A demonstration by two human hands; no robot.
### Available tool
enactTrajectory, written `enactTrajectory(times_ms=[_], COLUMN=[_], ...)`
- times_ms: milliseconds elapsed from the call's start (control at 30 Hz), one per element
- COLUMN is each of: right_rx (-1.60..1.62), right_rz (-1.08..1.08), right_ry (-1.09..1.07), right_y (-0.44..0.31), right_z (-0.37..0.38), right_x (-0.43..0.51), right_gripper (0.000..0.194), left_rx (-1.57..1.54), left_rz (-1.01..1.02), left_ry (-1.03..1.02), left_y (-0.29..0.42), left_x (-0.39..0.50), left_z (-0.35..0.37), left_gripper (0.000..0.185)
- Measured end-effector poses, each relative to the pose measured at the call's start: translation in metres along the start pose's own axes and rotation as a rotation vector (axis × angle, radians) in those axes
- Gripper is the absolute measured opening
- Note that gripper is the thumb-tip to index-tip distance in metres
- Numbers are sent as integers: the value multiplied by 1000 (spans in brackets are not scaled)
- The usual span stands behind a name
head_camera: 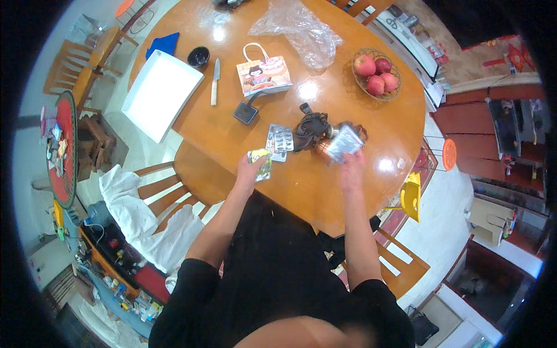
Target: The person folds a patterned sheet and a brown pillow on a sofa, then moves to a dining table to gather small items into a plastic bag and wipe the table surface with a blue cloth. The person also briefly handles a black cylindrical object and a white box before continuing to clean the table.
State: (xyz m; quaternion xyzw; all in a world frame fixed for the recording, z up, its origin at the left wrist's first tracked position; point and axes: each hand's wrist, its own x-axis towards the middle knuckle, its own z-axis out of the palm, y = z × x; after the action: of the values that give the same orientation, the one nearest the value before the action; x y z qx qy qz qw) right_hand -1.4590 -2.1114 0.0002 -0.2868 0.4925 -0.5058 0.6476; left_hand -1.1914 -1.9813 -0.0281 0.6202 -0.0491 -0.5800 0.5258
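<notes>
My left hand [249, 168] grips a small yellow and green packet [262, 167] at the near edge of the wooden table [300, 187]. A blurred, silvery flat pack [345, 144] is pinched in my right hand [351, 164], held over the table. Between the hands lie blister packs [280, 141], partly overlapping. Beside them is a dark strapped device [312, 128], with a copper-coloured object [323, 147] partly hidden behind the silvery pack. A small black square device [245, 112] lies farther back, near a paper gift bag [264, 75] with a white handle.
A white tray [162, 93] overhangs the table's left edge by a black bowl [198, 57] and a knife [215, 82]. Crumpled clear plastic [304, 32] lies at the back, and a wire basket [394, 93] of apples at the right. A wooden chair [163, 190] stands at left.
</notes>
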Motion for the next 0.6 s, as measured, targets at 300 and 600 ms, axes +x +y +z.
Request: enactTrajectory(times_ms=[300, 600], right_rx=[-877, -830], right_rz=[56, -367], right_ry=[605, 35], right_y=[-33, -16], right_z=[-141, 8], right_x=[54, 42], right_gripper=[37, 40], left_rx=[-85, -409], left_rz=[-135, -144], left_ry=[-156, -34], left_y=[-20, -11], left_x=[-49, -59], left_z=[-17, -35], left_gripper=[25, 44])
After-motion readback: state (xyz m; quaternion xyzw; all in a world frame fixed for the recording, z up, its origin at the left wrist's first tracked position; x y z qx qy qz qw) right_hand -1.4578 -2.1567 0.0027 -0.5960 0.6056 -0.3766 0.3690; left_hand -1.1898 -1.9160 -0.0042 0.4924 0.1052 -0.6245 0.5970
